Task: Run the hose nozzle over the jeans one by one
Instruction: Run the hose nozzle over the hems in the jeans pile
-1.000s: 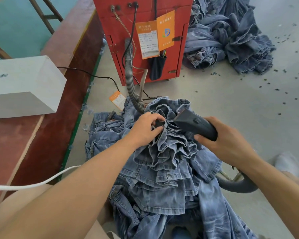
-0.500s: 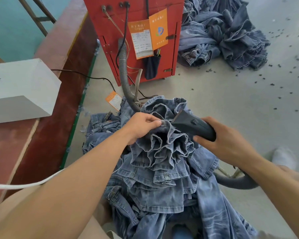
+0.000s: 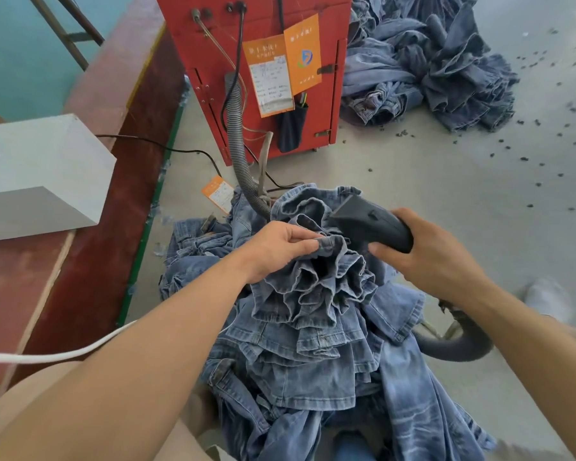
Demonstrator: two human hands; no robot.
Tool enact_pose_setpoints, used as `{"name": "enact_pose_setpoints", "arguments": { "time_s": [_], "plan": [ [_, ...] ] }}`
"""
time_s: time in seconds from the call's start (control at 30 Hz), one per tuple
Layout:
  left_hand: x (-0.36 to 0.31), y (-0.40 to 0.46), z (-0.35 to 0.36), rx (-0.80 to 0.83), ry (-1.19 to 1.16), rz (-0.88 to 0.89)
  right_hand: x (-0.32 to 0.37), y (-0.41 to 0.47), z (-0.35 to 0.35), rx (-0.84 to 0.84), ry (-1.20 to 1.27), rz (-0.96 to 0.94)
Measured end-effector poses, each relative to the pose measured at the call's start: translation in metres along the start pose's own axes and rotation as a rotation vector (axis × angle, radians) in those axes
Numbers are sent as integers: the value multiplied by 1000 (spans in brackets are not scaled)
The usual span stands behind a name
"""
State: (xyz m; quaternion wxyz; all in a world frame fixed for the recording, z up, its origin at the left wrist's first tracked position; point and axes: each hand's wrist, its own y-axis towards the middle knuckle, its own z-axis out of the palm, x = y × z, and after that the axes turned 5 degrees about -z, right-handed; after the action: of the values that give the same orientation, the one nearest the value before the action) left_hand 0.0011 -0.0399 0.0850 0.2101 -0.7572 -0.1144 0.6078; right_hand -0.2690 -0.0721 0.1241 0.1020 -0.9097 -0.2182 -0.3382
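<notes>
Head view shows the right hand (image 3: 436,257) wrapped around the dark hose nozzle (image 3: 369,224), fingers curled under its handle and thumb over the top. The nozzle's flat mouth points away from the grip, up and to the left, touching the top folds of the jeans (image 3: 313,294). Just left of that grip, the left hand (image 3: 276,249) pinches one hem edge between thumb and fingertips, lifting it from the bunched stack of hems. The stack spreads downward and toward the person from both hands; how many pairs it holds cannot be counted.

Behind the right wrist, the grey hose (image 3: 456,347) curves under the forearm. Beyond the nozzle tip another ribbed stretch of hose (image 3: 238,144) climbs to one red machine (image 3: 263,61), which carries two orange tags. A third orange tag (image 3: 218,193) lies on the floor near the pile. Far right of the machine sits a second heap of jeans (image 3: 426,64). Left of the left arm are one white box (image 3: 37,174) on a red platform (image 3: 90,211) and one white cord (image 3: 57,352).
</notes>
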Motion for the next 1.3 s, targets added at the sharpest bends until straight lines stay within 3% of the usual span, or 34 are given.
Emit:
{"name": "enact_pose_setpoints", "arguments": {
  "time_s": [0.13,0.23,0.33,0.47,0.5,0.57,0.6,0.7,0.83,1.13,1.3],
  "plan": [
    [4,1,-5,35,-35,10,-2,-16,2,244,-37,-41],
    [10,-3,-6,101,-10,-39,5,-8,14,140,6,-64],
    [8,-4,-9,55,187,-55,5,5,3,-46,103,-13],
    [-8,0,-4,-248,457,-172,-17,1,-22,-162,148,105],
    [-10,2,-1,-404,603,-127,-22,-2,-27,-173,181,135],
    [-13,6,5,-753,875,143,-28,-5,-32,-180,267,178],
    [-17,10,8,-806,897,276,-29,-5,-33,-180,288,183],
    [-41,30,11,-588,773,392,-30,-10,-32,-150,244,150],
    [-62,60,13,-301,834,79,-29,-18,-29,-54,170,96],
    [-47,66,15,-199,246,-109,-13,-14,-39,-66,123,13],
    [-43,65,11,-192,188,-143,-3,-14,-25,-55,108,-20]
  ]
}}
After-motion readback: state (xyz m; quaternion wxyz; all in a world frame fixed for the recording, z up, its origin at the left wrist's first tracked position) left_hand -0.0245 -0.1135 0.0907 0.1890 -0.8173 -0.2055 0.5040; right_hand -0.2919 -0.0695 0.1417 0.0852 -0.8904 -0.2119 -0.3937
